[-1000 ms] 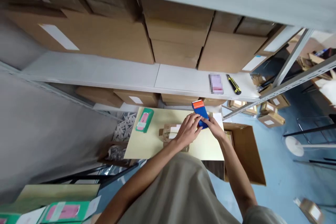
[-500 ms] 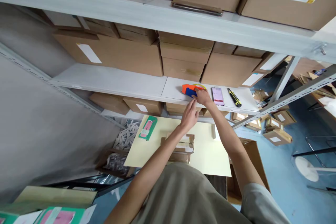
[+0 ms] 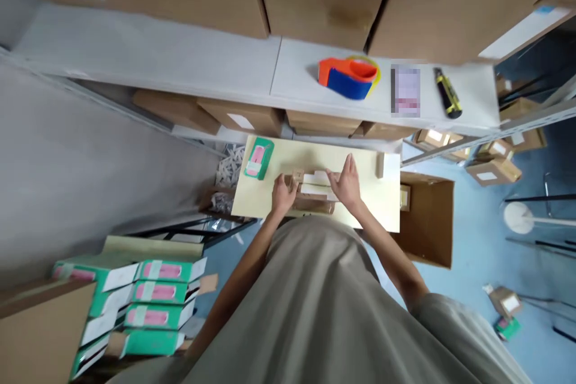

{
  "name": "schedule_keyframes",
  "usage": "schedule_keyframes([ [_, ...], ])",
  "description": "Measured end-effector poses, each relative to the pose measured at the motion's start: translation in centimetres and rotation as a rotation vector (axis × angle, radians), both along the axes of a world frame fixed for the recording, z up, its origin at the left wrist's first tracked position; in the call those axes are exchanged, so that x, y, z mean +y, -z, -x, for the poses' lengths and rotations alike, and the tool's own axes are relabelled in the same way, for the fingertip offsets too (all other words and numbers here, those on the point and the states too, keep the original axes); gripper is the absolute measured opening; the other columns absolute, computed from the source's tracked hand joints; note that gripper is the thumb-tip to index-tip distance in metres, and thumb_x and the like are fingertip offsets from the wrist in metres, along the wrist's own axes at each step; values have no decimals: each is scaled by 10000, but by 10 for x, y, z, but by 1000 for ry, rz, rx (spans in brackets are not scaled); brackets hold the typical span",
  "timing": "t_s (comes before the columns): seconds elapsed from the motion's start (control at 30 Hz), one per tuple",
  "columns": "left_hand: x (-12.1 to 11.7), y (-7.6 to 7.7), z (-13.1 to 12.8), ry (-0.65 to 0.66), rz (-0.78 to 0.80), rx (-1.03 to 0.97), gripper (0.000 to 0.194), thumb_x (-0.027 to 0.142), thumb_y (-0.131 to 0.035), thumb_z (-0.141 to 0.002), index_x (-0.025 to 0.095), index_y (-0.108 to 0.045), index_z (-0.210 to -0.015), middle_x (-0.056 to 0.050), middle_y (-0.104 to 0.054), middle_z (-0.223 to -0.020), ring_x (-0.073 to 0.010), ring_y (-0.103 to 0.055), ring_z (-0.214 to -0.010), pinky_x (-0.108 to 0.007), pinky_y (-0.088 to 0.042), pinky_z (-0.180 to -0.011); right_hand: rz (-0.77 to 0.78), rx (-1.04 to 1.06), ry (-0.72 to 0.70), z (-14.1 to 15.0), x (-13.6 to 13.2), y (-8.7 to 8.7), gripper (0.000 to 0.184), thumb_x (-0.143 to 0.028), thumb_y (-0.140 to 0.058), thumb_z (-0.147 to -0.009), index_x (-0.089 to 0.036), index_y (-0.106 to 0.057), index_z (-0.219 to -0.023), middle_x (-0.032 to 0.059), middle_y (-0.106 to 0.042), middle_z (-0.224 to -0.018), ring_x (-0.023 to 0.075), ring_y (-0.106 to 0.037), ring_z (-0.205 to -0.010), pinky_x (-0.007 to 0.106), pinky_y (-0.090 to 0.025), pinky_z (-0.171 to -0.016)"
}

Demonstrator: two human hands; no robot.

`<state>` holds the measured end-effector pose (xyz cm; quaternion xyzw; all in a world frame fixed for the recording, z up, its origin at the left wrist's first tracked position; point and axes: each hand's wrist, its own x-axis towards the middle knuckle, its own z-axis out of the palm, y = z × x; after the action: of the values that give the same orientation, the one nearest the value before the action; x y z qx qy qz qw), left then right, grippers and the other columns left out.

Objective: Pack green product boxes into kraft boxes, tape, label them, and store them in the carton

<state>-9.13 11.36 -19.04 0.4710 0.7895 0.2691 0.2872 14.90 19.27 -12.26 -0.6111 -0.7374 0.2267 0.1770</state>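
A small cardboard box point(image 3: 314, 206) with white patches on top lies on the pale yellow tabletop point(image 3: 369, 216), close against my body. At its left end, my left hand point(image 3: 283, 193) has its fingers curled on the box edge. My right hand point(image 3: 347, 183) is by the other end, fingers stretched out and thumb apart; whether it presses on the box cannot be made out. An orange and blue tape dispenser point(image 3: 348, 78) rests on the grey shelf point(image 3: 216, 60) above the table, out of both hands.
A phone point(image 3: 405, 91) and a yellow-black box cutter point(image 3: 447, 94) lie on the shelf. On the table are a green and pink box point(image 3: 259, 158) and a white block point(image 3: 387, 165). A large open carton point(image 3: 427, 222) stands right; green boxes point(image 3: 157, 292) are stacked at lower left.
Both hands have come down from the shelf to the cardboard box. My right hand has let go of the tape dispenser, which stays on the shelf. The view has tilted downward.
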Motion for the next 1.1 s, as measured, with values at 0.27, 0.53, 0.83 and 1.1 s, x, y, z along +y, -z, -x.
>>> schedule_keyframes([
  [0.27,-8,18,-29,35,226,-19,619,626,-759,-967,136,-650,-1330,-263,-804,-1264,-444,-767,-1222,-444,-583,-994,362,83,187,-9,-58,88,1279,-910,-458,-981,-6,-70,-1798,406,-490,-1693,543,-691,-1378,663,-604,-1063],
  [0.53,-2,33,9,120,167,-342,447,602,-522,-1074,213,-692,-936,-131,-806,-984,-325,-754,-1074,-412,-569,-1003,386,371,74,-41,-57,82,925,-839,-224,-1090,-166,-565,-1624,202,-787,-1403,374,-756,-1233,501,-612,-1065],
  [0.83,-12,21,27,204,-77,-406,330,409,-701,-959,185,-749,-1197,-146,-724,-1349,-245,-761,-1124,-371,-668,-965,106,283,-7,-58,-54,34,700,-557,-442,-1137,-259,-399,-1769,191,-532,-1612,319,-577,-1500,513,-602,-1193],
  [1.1,-41,44,21,101,129,-460,419,204,-682,-827,162,-779,-1233,-153,-823,-1273,-287,-793,-1180,-531,-610,-1167,409,315,-11,-66,-83,82,643,-230,-456,-985,-127,-498,-1618,251,-676,-1531,311,-725,-1331,549,-640,-1108],
])
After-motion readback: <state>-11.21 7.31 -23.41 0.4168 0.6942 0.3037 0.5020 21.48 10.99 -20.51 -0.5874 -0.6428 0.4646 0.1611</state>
